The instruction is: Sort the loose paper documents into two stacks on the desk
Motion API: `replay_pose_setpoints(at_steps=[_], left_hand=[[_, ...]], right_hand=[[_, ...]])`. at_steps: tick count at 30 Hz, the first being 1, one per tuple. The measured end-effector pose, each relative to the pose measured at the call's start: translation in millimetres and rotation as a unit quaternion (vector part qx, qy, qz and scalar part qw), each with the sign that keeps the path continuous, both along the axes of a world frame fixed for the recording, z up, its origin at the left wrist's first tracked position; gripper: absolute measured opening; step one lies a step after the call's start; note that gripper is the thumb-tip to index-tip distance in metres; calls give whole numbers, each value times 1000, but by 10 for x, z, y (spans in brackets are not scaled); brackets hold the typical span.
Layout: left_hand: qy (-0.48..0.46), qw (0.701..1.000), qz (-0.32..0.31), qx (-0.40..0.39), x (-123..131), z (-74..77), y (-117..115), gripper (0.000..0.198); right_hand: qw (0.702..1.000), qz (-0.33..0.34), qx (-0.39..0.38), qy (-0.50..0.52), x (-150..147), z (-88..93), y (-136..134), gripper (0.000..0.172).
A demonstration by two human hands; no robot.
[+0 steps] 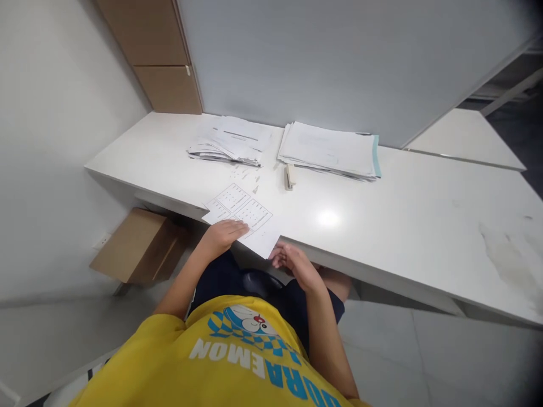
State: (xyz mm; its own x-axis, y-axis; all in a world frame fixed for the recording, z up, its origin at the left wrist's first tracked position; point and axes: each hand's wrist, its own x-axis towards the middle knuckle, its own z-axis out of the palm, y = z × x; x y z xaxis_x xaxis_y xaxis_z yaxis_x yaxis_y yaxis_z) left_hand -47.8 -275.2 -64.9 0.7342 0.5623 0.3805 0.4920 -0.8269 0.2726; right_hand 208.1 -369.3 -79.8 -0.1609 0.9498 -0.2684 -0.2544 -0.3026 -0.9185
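Reference landmark: the stapler (pixel 290 175), lying on the white desk (pixel 403 215).

1. Printed sheets (pixel 244 212): on the near-left side of the stapler, at the desk's front edge. The nearest corner overhangs that edge.
2. Left hand (pixel 223 234): nearer the person than the stapler and to its left. It lies palm down with fingers extended, flat on the sheets' near-left part. Nothing is clenched or gripped. The flat palm probably pins the overhanging sheets so they do not slide.
3. Right hand (pixel 292 263): directly on the near side of the stapler, just off the desk edge, with fingers curled at the overhanging corner. It cannot be told whether the fingers pinch the paper or only touch it.
4. Loose pile (pixel 229 141): to the far left of the stapler, with its sheets fanned out unevenly.
5. Squared stack (pixel 328 150): just beyond the stapler, to the right — edges aligned.
6. Small scraps (pixel 246 172): scattered just left of the stapler.
7. Cardboard box (pixel 136 246): well left of the stapler, on the floor below the desk.
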Motion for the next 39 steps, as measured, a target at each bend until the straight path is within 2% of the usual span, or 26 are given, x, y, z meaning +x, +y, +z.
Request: replay_pose_setpoints(at_steps=[4,7,13,16,20,30,39], left_hand=[[16,998,-34,46,125,-2,-10,46],[55,997,-35,51,136,-15,-9,52],[135,989,64,4,-7,4,-4,59],[143,985,95,-3,-95,12,29,58],[129,985,117,1,-147,3,65,56],[85,996,1,1,125,-13,-56,41],[73,997,-2,10,305,-59,-23,52]], right_hand=[[993,-103,-25,46,-159,-67,31,44],[986,-143,-47,71,-225,-94,14,41],[976,-197,-53,75,-220,-178,-8,49],[972,-223,-55,59,-206,-253,6,50],[964,-256,-61,35,-207,-336,48,43],[959,-280,-35,23,-266,-362,106,46],[958,-283,-35,32,-238,-356,118,48]])
